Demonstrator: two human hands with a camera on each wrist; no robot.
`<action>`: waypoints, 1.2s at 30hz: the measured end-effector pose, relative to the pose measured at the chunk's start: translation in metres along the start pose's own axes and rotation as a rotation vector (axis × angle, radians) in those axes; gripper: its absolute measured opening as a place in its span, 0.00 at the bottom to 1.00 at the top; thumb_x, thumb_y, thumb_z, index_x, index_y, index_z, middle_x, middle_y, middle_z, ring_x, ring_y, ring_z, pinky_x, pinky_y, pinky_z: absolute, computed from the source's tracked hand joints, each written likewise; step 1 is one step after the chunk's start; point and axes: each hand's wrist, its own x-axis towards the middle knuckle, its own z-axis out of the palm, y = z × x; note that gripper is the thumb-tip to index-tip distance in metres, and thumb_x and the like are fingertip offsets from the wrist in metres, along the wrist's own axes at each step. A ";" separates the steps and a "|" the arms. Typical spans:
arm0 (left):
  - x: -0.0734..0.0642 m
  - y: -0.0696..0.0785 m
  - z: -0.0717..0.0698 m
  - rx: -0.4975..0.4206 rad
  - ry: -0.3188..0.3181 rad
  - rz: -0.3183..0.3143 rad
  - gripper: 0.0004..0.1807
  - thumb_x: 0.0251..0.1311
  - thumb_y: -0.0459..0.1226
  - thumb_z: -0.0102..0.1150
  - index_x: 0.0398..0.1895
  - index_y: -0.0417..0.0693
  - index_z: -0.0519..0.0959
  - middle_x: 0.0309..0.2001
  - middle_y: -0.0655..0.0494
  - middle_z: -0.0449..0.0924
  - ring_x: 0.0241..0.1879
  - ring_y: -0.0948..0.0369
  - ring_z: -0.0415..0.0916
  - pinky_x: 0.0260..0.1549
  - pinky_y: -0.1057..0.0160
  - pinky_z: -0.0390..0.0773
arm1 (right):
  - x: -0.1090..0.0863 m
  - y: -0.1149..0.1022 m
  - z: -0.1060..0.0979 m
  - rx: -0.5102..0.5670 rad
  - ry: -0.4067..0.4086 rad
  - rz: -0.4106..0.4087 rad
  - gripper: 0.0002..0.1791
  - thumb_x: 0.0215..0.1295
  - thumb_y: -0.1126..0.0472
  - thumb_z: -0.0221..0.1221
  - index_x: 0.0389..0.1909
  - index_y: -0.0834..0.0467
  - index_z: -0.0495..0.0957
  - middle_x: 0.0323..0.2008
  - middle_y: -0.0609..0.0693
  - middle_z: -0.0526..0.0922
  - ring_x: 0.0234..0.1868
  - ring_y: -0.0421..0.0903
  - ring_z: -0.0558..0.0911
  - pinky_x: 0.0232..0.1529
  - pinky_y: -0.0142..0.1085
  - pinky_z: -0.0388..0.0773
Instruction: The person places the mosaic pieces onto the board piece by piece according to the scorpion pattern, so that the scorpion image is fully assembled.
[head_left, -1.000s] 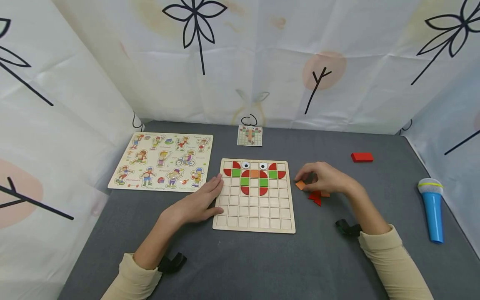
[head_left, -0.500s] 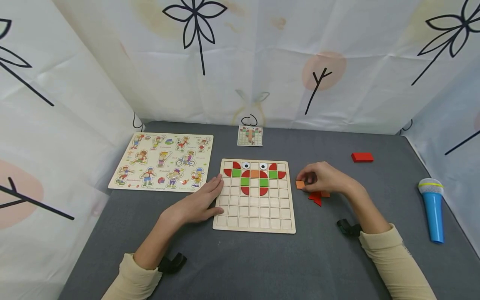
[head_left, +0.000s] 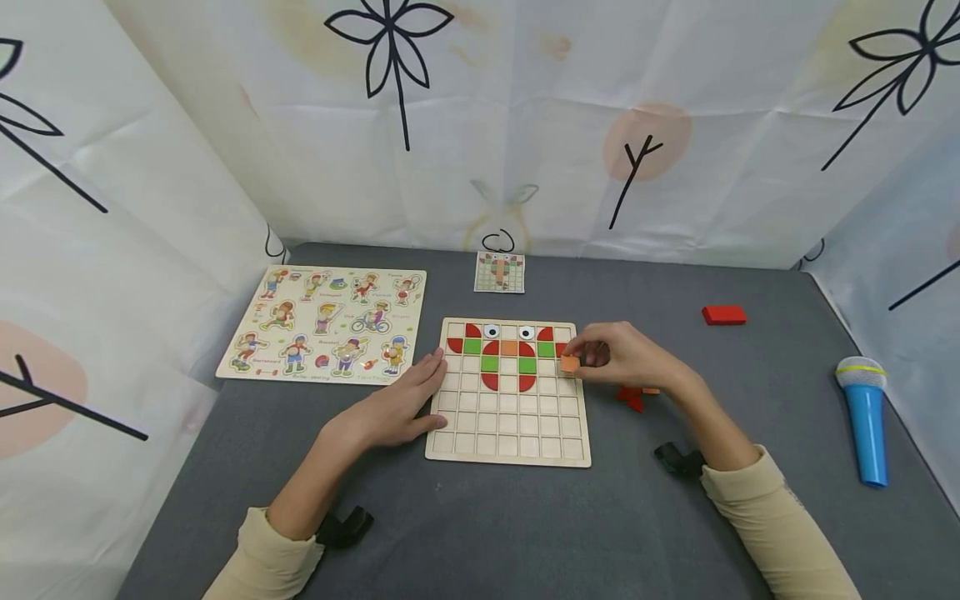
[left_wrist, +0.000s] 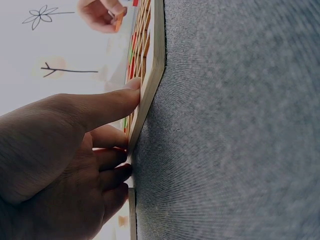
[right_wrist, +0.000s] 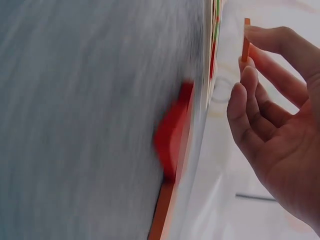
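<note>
My right hand [head_left: 618, 354] pinches an orange square tile [head_left: 569, 364] between thumb and fingers, held over the right edge of a wooden grid board [head_left: 507, 442]. In the right wrist view the tile [right_wrist: 246, 40] is seen edge-on, raised above the table. Red, green and orange pieces and two eye pieces fill cells in the board's upper rows. My left hand [head_left: 401, 404] rests against the board's left edge; the left wrist view shows its thumb on the rim [left_wrist: 155, 65] and the other fingers extended alongside. Red pieces [head_left: 632, 398] and part of an orange piece lie below the right hand.
A puzzle board with cartoon children [head_left: 322, 325] lies at the left. Behind the grid board is a small pattern card [head_left: 499, 272]. To the right are a red block [head_left: 724, 315] and a blue toy microphone [head_left: 865, 421]. White printed cloth walls [head_left: 525, 125] surround the grey table.
The right hand has carried the orange tile from beside the loose pieces leftward to the board's right edge. The left hand and the board have stayed put.
</note>
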 end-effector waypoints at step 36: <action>0.001 -0.001 0.000 -0.012 -0.001 0.001 0.48 0.78 0.44 0.63 0.87 0.32 0.48 0.90 0.39 0.38 0.90 0.39 0.40 0.86 0.37 0.53 | 0.071 -0.052 0.040 -0.159 -0.135 -0.105 0.11 0.68 0.64 0.73 0.49 0.63 0.91 0.43 0.57 0.91 0.38 0.48 0.85 0.42 0.33 0.82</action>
